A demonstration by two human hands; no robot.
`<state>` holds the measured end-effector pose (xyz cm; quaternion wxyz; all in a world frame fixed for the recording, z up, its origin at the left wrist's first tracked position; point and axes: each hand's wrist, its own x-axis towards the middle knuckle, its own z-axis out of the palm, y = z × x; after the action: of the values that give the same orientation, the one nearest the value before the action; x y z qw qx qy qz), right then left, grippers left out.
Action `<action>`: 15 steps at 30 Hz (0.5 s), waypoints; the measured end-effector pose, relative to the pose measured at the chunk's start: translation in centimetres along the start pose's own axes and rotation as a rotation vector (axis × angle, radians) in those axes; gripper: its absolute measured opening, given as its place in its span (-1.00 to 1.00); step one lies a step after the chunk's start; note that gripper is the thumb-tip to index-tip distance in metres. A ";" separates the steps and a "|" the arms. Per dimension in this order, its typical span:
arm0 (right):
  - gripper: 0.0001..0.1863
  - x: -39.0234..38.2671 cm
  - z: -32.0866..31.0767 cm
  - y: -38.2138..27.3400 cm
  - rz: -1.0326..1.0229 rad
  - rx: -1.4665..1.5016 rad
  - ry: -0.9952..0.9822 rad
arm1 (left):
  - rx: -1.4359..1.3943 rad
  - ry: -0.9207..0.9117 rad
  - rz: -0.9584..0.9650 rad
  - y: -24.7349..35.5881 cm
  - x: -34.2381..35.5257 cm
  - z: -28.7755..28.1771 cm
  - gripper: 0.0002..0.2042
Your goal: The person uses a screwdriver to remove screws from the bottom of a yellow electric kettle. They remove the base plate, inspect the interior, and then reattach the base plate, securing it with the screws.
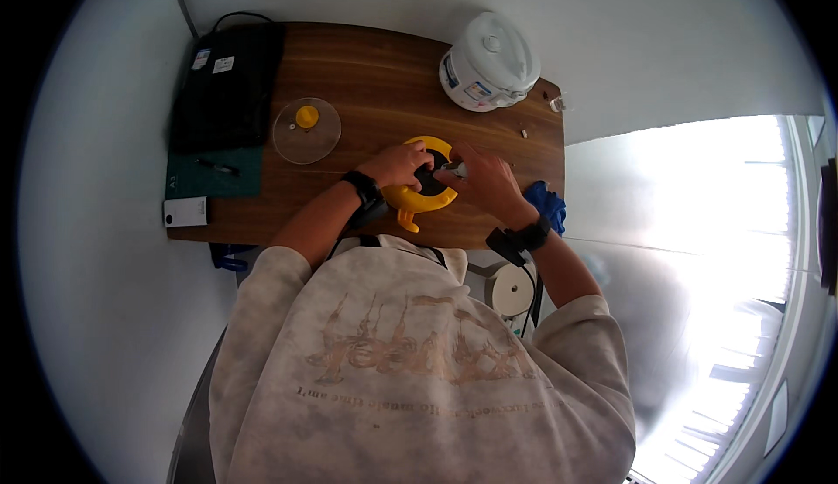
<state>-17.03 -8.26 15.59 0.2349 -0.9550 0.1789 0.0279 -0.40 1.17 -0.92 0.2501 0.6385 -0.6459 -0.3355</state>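
A round yellow case with a black middle lies on the desk in front of me. An orange foot-like piece sticks out from its near side. From the left, my left hand reaches onto it, its fingers bent together over the black middle; anything pinched there is too small to make out. On the other side, my right hand is closed round a small whitish tool, whose tip meets the black middle near my left fingertips. The tool's kind is unclear.
Left of the case lies a clear round disc bearing a yellow round piece. A black bag, green mat, pen and white box line the left. Right stand a white lidded pot and blue cloth.
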 end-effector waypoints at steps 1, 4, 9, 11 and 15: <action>-0.60 0.2 -0.8 -1.0 0.101 -0.079 -0.034 | 0.005 0.010 0.000 -0.2 -0.1 0.1 -0.47; -0.55 0.2 -1.1 -0.9 0.222 -0.184 0.007 | 0.011 0.011 0.007 0.3 -0.2 -0.1 -0.47; -0.60 0.2 -0.4 1.1 0.225 -0.056 0.105 | 0.032 -0.027 -0.006 0.7 -0.2 -0.4 -0.43; -0.63 0.2 -0.3 1.5 0.273 0.044 0.117 | 0.036 -0.034 -0.014 1.0 -0.2 -0.6 -0.44; -0.67 0.4 -0.7 1.8 0.227 0.072 0.118 | 0.038 -0.051 -0.035 1.3 -0.4 -0.9 -0.44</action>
<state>-17.29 -10.24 15.34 0.2537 -0.9195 0.3003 -0.0083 -0.57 1.36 0.70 0.2156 0.6456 -0.6471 -0.3435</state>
